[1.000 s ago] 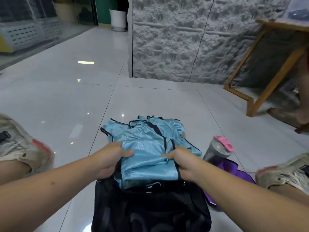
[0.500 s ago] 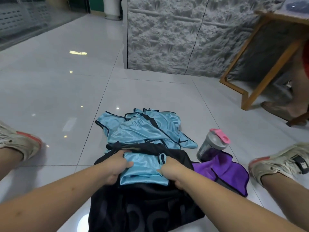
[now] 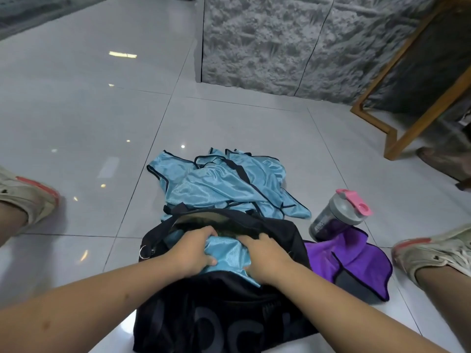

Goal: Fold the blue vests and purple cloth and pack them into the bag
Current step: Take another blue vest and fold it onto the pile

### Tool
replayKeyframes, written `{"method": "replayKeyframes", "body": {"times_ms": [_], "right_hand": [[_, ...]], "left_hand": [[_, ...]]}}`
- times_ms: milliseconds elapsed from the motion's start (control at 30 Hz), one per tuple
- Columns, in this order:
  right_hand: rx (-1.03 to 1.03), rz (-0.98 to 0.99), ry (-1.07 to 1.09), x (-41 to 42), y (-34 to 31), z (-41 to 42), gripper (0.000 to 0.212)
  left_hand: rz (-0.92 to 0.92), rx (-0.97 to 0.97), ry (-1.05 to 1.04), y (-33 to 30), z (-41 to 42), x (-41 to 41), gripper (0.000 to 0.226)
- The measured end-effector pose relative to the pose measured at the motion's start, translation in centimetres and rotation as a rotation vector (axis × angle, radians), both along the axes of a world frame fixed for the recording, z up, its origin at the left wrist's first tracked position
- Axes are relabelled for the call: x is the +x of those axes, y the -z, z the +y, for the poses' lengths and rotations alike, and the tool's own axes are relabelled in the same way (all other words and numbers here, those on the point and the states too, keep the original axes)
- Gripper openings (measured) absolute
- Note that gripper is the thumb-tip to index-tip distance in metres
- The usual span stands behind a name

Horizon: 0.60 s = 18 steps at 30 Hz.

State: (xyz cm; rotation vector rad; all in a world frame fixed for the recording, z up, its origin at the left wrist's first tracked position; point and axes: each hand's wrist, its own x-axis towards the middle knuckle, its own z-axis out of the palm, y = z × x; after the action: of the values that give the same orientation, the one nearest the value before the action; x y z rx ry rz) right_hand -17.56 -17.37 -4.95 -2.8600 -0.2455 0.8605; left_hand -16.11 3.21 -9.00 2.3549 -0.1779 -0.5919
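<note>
Shaker bottle [image 3: 337, 214], perhaps wooden table [image 3: 418, 115]

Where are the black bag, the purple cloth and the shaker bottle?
black bag [image 3: 224, 317], head view, front wall.
purple cloth [image 3: 356, 253], head view, middle of fabric.
shaker bottle [image 3: 334, 217], head view, grey body.

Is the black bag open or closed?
Open. The black bag's mouth gapes, and both hands push a folded blue vest inside.

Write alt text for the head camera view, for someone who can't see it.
Both hands, left hand and right hand, grip a folded blue vest at the open mouth of a black bag. More blue vests lie beyond it; a purple cloth lies beside it.
</note>
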Motion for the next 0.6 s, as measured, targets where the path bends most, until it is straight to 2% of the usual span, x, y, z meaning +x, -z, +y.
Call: {"method": "replayKeyframes", "body": {"times_ms": [67,133,233,267,367,467,533,600], "right_hand": [[0.038,-0.017,-0.054,0.8,0.0,-0.1,0.066],[0.094,0.033,-0.121,1.2,-0.2,0.0,0.064],[-0.008,0.157,-0.31,0.6,-0.2,0.0,0.09],[-0.048,0.166,-0.342,0.2,-0.1,0.0,0.097],[-0.164,0.166,-0.333,-0.9,0.9,0.5,0.115],[-0.331,0.164,-0.327,-2.1,2.4,1.2,0.13],[-0.397,0.199,-0.332,-2.7,3.0,1.4,0.134],[-0.415,0.256,-0.353,-2.6,2.7,1.6,0.131]], "left_hand": [[-0.033,-0.071,0.026,0.3,0.4,0.1,0.067],[-0.032,-0.074,0.142,0.2,1.0,0.2,0.062],[0.006,0.044,0.312,-0.1,2.0,0.3,0.034],[-0.001,0.075,0.359,-0.2,2.1,0.2,0.034],[-0.079,0.213,0.487,-0.3,1.8,-0.4,0.063],[-0.225,0.562,0.671,0.1,0.9,-1.2,0.094],[-0.282,0.713,0.767,0.5,0.5,-1.9,0.104],[-0.247,0.782,0.808,1.1,0.4,-2.1,0.104]]}}
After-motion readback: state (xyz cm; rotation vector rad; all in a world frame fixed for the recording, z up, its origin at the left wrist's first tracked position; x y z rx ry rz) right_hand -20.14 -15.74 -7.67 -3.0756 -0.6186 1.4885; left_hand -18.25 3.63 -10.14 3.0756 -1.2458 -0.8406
